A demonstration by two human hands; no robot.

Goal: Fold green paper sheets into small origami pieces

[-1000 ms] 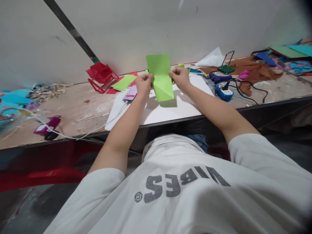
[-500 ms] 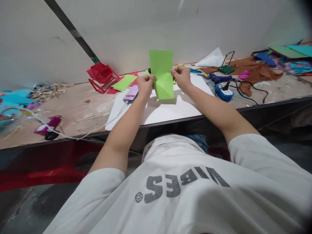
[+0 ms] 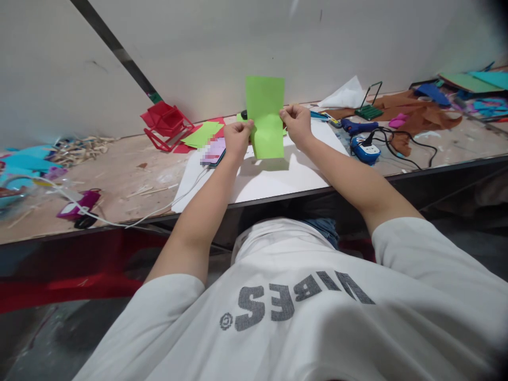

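A sheet of bright green paper [image 3: 266, 116] is held upright above the table, bent slightly across its lower half. My left hand [image 3: 238, 139] pinches its left edge, and my right hand [image 3: 297, 124] pinches the right edge a little higher. Beneath it lies a large white sheet [image 3: 273, 182], where the green paper casts a shadow. Close to my left hand a phone [image 3: 216, 151] with a white cable rests on the white sheet. Behind it are green paper pieces [image 3: 203, 134] and a small red folding-chair model [image 3: 166, 124].
On the right lie a blue glue gun [image 3: 359, 127], a blue power socket block [image 3: 365, 151] with black cords, a small green chair model [image 3: 369, 112] and brown scraps [image 3: 424, 119]. Wooden sticks [image 3: 85, 149] and a purple object [image 3: 81, 205] are at left. A wall stands behind.
The green paper has risen slightly and shifted a little to the right. My right hand has moved slightly with it; both hands keep their hold.
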